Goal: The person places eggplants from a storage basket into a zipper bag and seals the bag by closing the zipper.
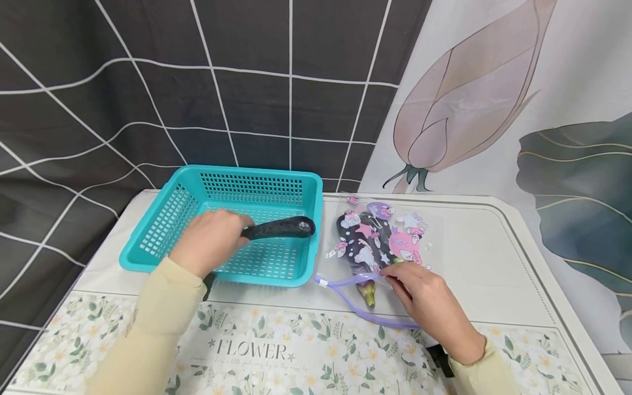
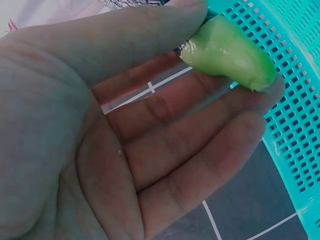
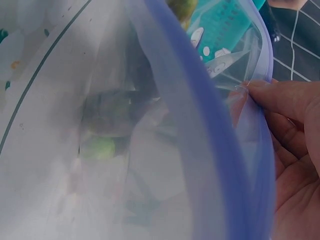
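My left hand (image 1: 209, 238) pinches a dark purple eggplant (image 1: 281, 227) near its green stem end (image 2: 230, 55), between thumb and fingers. The eggplant is held level over the teal basket (image 1: 276, 281), its rounded tip pointing right. To the right lies a clear zip bag (image 1: 427, 241) with pink cartoon prints and a purple zip edge (image 1: 353, 281). Inside the bag are dark eggplants (image 1: 355, 241), and one stem end (image 1: 367, 293) pokes out at the opening. My right hand (image 1: 424, 296) pinches the bag's upper edge between thumb and fingers, and the mouth gapes.
The white table (image 1: 494, 263) carries a floral mat (image 1: 266, 351) printed FLOWER along its front. A dark grid-patterned cloth (image 1: 247, 99) hangs behind the basket, and a pale curtain with plant prints (image 1: 459, 99) hangs at the right.
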{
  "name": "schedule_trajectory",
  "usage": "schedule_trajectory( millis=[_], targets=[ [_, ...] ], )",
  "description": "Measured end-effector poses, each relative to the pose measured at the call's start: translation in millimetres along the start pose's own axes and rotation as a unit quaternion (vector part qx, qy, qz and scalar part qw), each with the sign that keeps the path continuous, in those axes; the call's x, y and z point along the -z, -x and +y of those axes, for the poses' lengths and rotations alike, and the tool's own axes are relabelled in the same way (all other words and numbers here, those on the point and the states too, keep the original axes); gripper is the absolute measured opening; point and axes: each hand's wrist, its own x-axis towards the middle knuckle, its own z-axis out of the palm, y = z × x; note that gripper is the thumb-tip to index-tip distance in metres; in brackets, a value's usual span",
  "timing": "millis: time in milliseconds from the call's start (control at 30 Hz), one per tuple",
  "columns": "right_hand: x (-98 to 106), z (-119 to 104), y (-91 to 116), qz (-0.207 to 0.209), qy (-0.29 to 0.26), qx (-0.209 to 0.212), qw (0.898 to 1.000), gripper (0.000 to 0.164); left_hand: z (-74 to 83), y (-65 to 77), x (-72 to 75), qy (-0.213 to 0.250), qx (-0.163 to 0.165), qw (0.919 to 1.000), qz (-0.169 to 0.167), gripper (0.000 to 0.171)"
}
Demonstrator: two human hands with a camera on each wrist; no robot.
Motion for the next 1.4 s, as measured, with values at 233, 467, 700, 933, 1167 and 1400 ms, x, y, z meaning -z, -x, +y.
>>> schedule_trajectory(
  millis=[233,467,700,933,1167,1400],
  targets=[
    [-1.0,-0.4,-0.3,-0.002,-0.001,-0.001,1.0,0.031,0.3,3.1,-5.3,0.01,0.007,0.9999,0.005,0.034],
    [-1.3,-0.7,-0.9,-0.003,-0.003,0.0,1.0,0.03,6.1,11.2,-9.0,0.02,0.009,0.9995,0.022,0.033],
    [-0.9,-0.7,-1.7,-0.002,-0.001,0.0,1.0,0.03,13.5,18.9,-13.3,0.034,0.011,0.9987,0.038,0.032],
    [-0.4,-0.7,-1.4,-0.001,0.0,0.0,1.0,0.03,16.6,24.9,-18.1,0.042,0.016,0.998,0.044,0.033],
    [-0.2,-0.3,-1.0,-0.003,0.0,-0.001,1.0,0.03,23.5,29.6,-21.2,0.058,0.017,0.9968,0.051,0.031],
    [-0.2,0.2,-0.4,-0.001,-0.001,0.0,1.0,0.032,31.3,31.2,-23.4,0.06,0.004,0.9964,0.06,0.031]
  ],
)
